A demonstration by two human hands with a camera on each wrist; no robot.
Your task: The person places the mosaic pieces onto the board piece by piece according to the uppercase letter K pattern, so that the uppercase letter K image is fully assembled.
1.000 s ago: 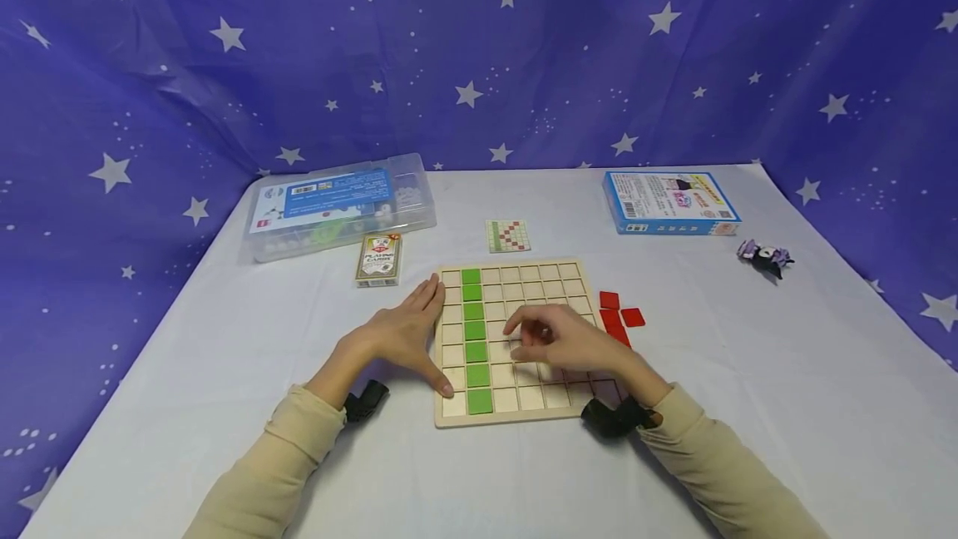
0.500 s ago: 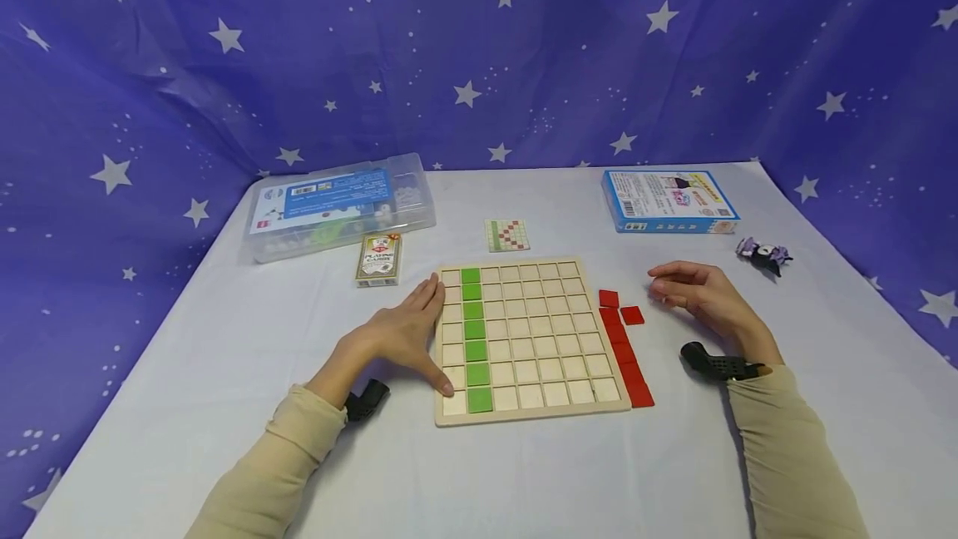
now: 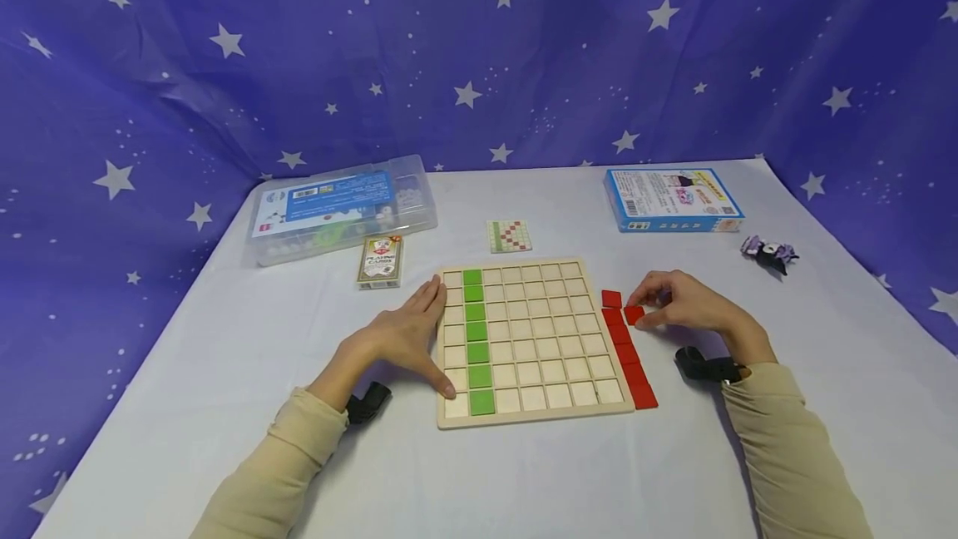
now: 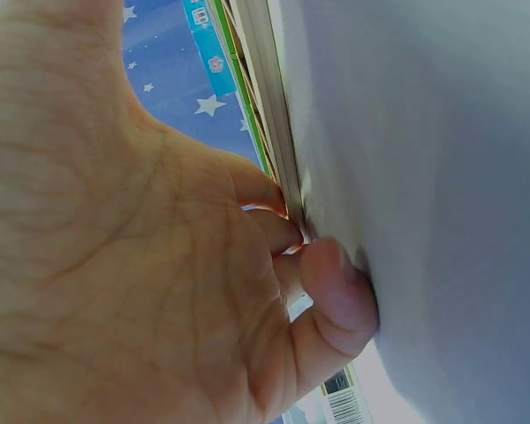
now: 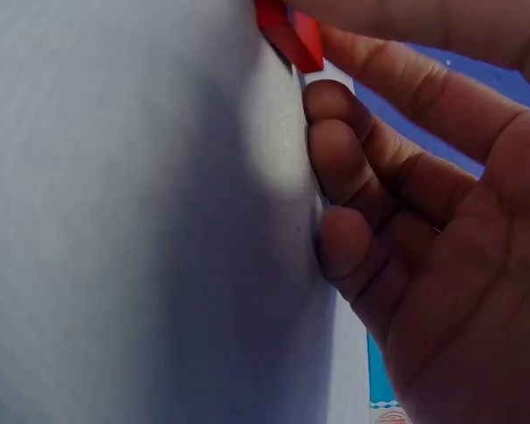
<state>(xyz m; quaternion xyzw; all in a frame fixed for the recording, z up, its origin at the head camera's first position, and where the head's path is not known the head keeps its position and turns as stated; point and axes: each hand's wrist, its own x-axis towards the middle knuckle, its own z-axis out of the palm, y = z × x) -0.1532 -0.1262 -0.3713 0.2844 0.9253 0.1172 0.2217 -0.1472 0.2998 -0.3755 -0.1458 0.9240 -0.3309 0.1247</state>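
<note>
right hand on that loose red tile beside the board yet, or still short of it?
Touching. In the head view the right hand has its fingers on the loose red tile; the right wrist view shows the tile against them.

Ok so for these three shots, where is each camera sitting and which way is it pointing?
Head: worn on the head, looking forward and down at the wooden grid board on the white table; both forearms and hands show.
Left wrist: under the left hand, looking along the palm to the board's edge, which the fingers touch.
Right wrist: under the right hand, looking along curled fingers to a red tile.
Shared: head and right wrist views both show the loose red tile at the right hand's fingertips.
</note>
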